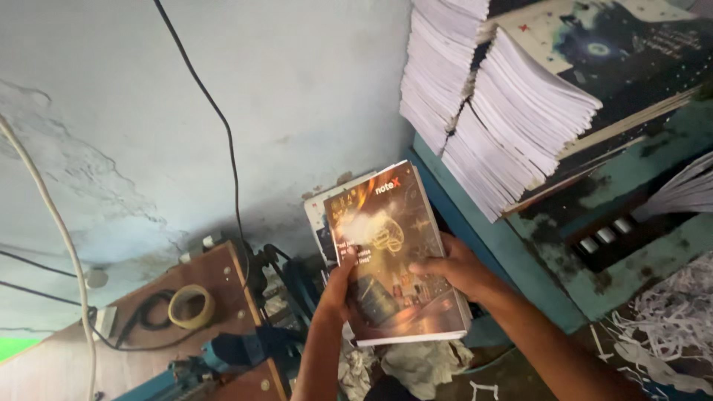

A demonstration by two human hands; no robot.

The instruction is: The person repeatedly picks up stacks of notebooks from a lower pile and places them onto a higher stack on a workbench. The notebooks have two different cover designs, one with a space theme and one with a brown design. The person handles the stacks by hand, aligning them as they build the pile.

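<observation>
Head view. Both hands are up in front of me on a small stack of bound notebooks with a dark, orange-lit glossy cover, held clear of any surface, near the front edge of the teal surface.

Left hand: grip closed on the stack's left edge, thumb on the cover, fingers hidden behind. Right hand: grip closed on the right edge, fingers spread over the cover. A hand on each side looks meant to keep the loose copies squared and stop them fanning out; the stack tilts slightly, top leaning away towards the wall.

A further copy or two stands just behind the held stack; what it rests on I cannot tell.

On the teal surface, upper right: tall piles of untrimmed notebooks, white page edges facing me, leaning and stepped.

Lower right: paper shavings heaped on the surface.

Lower left: wooden board carrying a roll of tape and a black cable that climbs the wall. Blue machine part below the board. Crumpled rag under the held stack.
</observation>
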